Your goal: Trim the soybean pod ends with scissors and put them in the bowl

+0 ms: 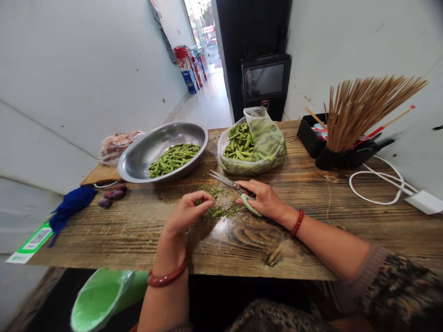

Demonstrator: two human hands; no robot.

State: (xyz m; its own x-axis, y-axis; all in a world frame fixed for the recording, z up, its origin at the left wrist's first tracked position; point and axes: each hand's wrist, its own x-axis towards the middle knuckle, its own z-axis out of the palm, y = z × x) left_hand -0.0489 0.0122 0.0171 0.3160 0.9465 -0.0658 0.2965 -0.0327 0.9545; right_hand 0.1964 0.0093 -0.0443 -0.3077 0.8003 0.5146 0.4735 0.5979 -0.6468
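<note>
My right hand grips a pair of scissors with pale green handles, its blades slightly apart and pointing left. To its left, my left hand is closed in a pinch; a bit of green shows at its fingers, seemingly an edamame pod mostly hidden. Small green trimmings lie scattered on the wood between and beyond both hands. Behind the left hand, a steel basin holds a heap of edamame pods. A clear plastic bag full of more pods stands beyond the scissors.
On the wooden table, purple round items, a blue cloth and a bagged reddish bundle lie left. At right stand a black holder of thin sticks and a white cable. A green bin sits below.
</note>
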